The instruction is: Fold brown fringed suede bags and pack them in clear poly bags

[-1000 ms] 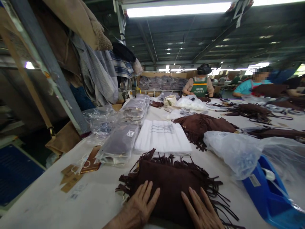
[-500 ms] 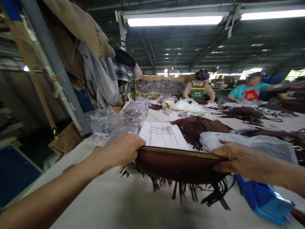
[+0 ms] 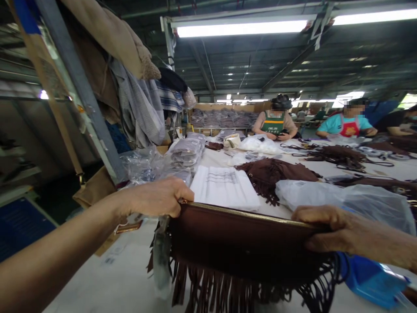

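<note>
A dark brown fringed bag [image 3: 241,248] hangs upright between my hands above the table, its gold zipper running along the top edge. My left hand [image 3: 163,195] pinches the top left corner by the zipper end. At the top right, my right hand [image 3: 332,228] grips the edge, thumb on the near face and fingers behind. Long fringe strips dangle from the lower edge, and dark cords hang at the right. A strip of clear plastic [image 3: 162,261] shows by the bag's left side. Behind the bag lies a stack of white printed sheets [image 3: 224,187].
Another brown fringed bag [image 3: 280,176] lies beyond the sheets. Packed grey bundles [image 3: 185,152] are stacked at the left back. Clear plastic bags [image 3: 345,200] and a blue container [image 3: 374,278] are at right. Two people [image 3: 275,121] work across the table; a metal post [image 3: 81,91] stands left.
The bag has tilted and come nearer, showing more of its face and longer hanging fringe. Both hands keep their hold and have moved apart slightly.
</note>
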Motion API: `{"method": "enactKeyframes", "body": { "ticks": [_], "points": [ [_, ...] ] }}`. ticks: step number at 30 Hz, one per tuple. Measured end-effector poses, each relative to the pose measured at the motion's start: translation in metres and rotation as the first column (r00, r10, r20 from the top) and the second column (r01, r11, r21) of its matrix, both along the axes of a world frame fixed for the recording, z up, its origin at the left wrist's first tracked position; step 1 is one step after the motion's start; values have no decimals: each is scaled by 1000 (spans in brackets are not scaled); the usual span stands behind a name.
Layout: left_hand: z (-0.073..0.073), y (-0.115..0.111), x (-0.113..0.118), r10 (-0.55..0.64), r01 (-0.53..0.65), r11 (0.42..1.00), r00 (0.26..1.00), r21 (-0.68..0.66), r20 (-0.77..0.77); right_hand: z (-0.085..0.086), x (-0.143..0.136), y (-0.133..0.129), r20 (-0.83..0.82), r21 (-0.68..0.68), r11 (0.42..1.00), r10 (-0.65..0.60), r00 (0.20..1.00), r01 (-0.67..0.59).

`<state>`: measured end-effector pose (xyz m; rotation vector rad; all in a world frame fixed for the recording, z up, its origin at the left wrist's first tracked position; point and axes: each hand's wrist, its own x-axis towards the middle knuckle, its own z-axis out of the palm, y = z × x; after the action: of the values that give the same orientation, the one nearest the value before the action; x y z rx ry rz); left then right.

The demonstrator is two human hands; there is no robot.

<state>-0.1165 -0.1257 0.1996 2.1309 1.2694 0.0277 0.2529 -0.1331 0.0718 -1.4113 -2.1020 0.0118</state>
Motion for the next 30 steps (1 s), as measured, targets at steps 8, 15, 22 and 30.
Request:
{"method": "enactKeyframes", "body": {
  "ticks": [8,15,22,30],
  "points": [
    [-14,28,4,-7,109,911,968,397,-250,59,-25,25,322,-324,915,344,882,-239],
    [-28,51,0,164,346,573,840,743,-517,55,-13,47,533,200,959,67,844,-202],
    [-156,24,-21,-71,533,-38,842,845,-534,-53,-36,-5,402,449,857,58,914,-252],
    [-292,-40,-23,77,300,107,948,948,-309,-158,-40,-47,230,475,875,-23,973,-91]
  ]
}}
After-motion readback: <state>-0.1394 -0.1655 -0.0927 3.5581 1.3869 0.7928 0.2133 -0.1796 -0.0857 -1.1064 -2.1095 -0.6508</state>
